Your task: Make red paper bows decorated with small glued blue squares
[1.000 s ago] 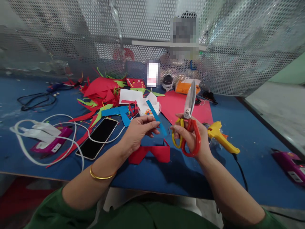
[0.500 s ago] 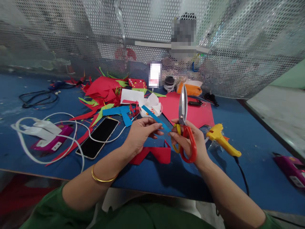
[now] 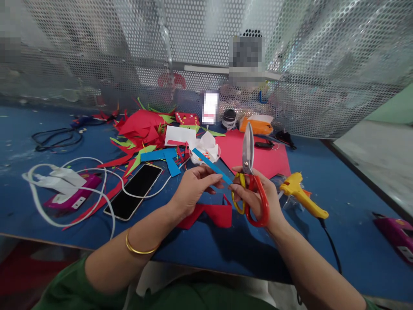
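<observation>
A narrow blue paper strip [image 3: 211,165] slants between my hands. My right hand [image 3: 258,193] pinches its lower end and also holds scissors [image 3: 248,148] with one red and one yellow handle, blades pointing up. The fingers of my left hand [image 3: 196,185] are closed on the strip near its middle. Below the hands, a folded red paper piece [image 3: 214,215] rests on the blue table [image 3: 245,258], its left end partly behind my left wrist. Wider blue paper pieces [image 3: 171,161] lie beyond my left hand.
A phone [image 3: 134,191], white cables and a purple power strip [image 3: 75,196] lie at left. Red and green scraps [image 3: 142,125] are piled behind. A white bowl [image 3: 217,155] and red sheet [image 3: 271,159] are ahead; a yellow glue gun [image 3: 303,196] is at right.
The whole view has shifted, so things appear slightly lower. Both hands keep hold of the strip, and the scissors stay in my right hand.
</observation>
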`<state>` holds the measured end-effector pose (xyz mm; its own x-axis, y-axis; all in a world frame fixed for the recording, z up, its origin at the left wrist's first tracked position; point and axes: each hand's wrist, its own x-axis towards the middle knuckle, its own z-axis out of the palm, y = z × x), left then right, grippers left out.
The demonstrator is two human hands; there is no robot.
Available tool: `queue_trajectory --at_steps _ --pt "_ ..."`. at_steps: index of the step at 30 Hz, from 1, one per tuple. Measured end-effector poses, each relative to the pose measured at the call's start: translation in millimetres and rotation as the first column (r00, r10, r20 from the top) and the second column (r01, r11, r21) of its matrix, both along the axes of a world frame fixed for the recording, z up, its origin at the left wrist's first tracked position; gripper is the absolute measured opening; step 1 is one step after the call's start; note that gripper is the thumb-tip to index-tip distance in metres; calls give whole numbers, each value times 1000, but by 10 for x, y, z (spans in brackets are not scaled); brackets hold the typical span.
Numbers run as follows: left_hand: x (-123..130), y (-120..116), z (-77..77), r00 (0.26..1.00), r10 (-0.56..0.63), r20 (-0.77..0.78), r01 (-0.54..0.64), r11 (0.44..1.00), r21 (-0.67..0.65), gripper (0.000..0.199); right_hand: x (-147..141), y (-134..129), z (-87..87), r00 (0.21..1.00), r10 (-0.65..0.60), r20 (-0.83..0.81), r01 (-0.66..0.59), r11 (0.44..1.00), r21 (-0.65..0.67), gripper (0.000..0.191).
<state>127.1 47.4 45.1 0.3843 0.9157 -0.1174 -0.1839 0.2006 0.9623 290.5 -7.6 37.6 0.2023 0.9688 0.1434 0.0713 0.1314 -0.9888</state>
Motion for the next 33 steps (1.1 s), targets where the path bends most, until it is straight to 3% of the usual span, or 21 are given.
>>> queue_trajectory --at_steps 18,25,29,33 --pt "-3 4 -15 998 2 -68 -2 1000 -6 12 -10 4 26 997 4 -82 -16 989 -148 46" --pt "-3 39 1 998 33 -58 -38 997 -74 12 32 1 -33 990 23 -142 -40 992 -120 42" --pt "-13 64 14 997 59 -51 -64 993 -95 12 74 24 -64 967 -27 -254 -3 993 -117 41" --pt "-12 71 9 997 56 -55 -61 993 -98 12 91 49 -77 962 -76 -261 42 990 -131 44"
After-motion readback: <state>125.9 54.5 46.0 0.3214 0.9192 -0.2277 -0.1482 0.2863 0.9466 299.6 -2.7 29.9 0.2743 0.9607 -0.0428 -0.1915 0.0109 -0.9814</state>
